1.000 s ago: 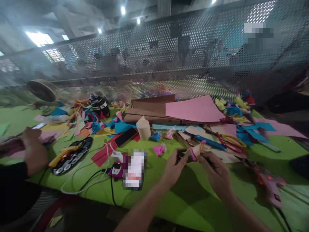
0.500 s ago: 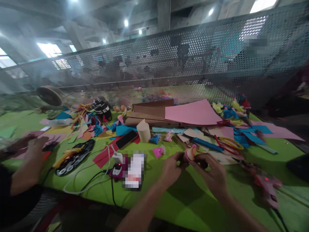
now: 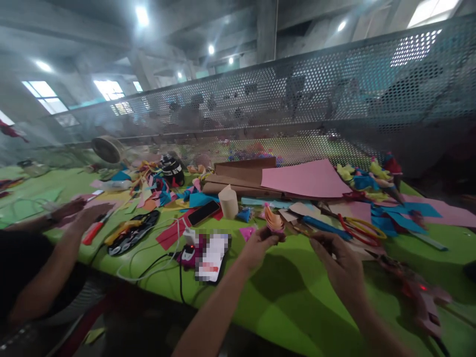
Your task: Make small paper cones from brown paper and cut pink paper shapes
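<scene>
My left hand [image 3: 258, 248] pinches a small orange paper piece [image 3: 273, 218] with fanned, curved layers and a pink lower edge, held up over the green table. To its right, apart from the piece, my right hand [image 3: 342, 258] has thumb and index finger pressed together. Whatever is between those fingertips is too small to make out. Just behind the left hand lies a pink bundle [image 3: 247, 233], partly hidden. A cream paper roll [image 3: 228, 202] stands upright beyond it.
A pink glue gun [image 3: 424, 297] with a red light lies at right. Scissors [image 3: 362, 230] and a blue tool [image 3: 327, 228] lie behind my right hand. Left are a lit phone [image 3: 212, 260], cables, a dark phone [image 3: 203, 212], a black tray [image 3: 130, 243] and a co-worker's hands [image 3: 87, 215].
Both hands were together on the paper piece; now my right hand has come off to the right. The left hand has carried the piece left and turned it, showing its layers.
</scene>
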{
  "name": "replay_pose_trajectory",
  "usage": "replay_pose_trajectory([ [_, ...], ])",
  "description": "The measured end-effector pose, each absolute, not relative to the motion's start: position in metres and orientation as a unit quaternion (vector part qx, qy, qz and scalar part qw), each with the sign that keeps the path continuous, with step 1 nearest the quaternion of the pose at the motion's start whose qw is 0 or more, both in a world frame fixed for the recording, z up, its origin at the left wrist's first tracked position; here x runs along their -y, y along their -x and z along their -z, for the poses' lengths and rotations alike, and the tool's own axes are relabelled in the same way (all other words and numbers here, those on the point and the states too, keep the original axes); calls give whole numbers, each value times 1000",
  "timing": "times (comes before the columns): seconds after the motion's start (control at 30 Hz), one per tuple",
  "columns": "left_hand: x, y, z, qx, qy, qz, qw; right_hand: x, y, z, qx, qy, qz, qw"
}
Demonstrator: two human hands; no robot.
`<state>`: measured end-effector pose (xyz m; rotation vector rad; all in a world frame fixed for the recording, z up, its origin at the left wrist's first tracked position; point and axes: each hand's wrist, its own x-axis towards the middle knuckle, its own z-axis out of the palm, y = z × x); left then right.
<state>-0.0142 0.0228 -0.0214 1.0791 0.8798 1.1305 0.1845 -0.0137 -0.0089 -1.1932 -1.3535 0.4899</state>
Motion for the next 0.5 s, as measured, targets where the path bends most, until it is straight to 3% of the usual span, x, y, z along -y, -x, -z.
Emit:
replay_pose_trajectory([
  [0.3,-17,6,23,-322,-474,-467,674,1,-171,30,607,501,-340,514],
  [0.5,-21,0,41,-316,-499,-460,663,-7,-159,38,580,472,-374,549],
])
